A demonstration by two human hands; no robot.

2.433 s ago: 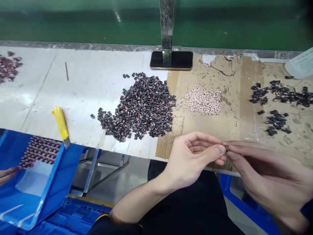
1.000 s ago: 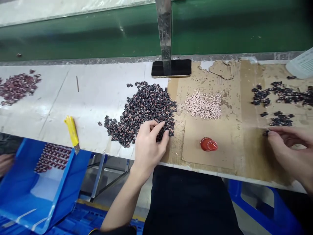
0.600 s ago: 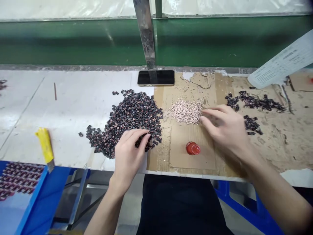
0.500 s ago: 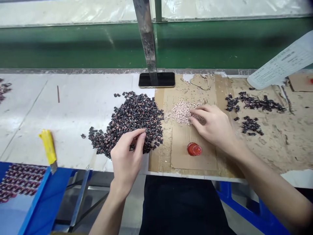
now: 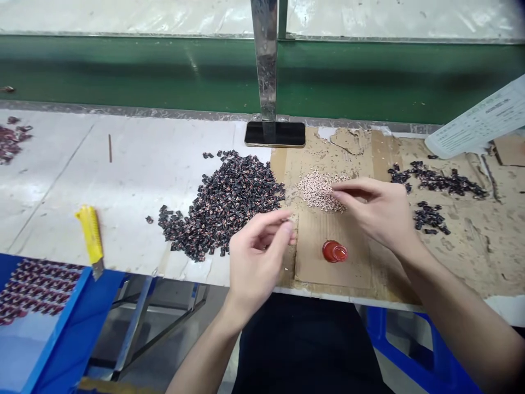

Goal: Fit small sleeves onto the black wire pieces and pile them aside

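My left hand (image 5: 259,254) is held over the cardboard's left edge, thumb and forefinger pinched together. Whatever sits between those fingertips is too small to make out. Just behind it spreads a large heap of small black parts (image 5: 233,197) with coppery bits. My right hand (image 5: 379,213) is also closed in a pinch, at the right side of a pile of tiny pinkish parts (image 5: 318,190). What its fingertips hold cannot be told. Between and below the hands, a small red dish (image 5: 334,251) rests on a piece of cardboard (image 5: 324,273).
A phone (image 5: 274,134) lies at the foot of a metal post (image 5: 266,65). To the left are a yellow utility knife (image 5: 90,235) and a blue tray (image 5: 61,334) with rows of parts. More black parts (image 5: 447,180) and a translucent bottle (image 5: 471,120) are on the right.
My left hand has moved right, from the black heap to the cardboard. My right hand has drawn slightly right, to the edge of the pinkish pile. The view has shifted a little.
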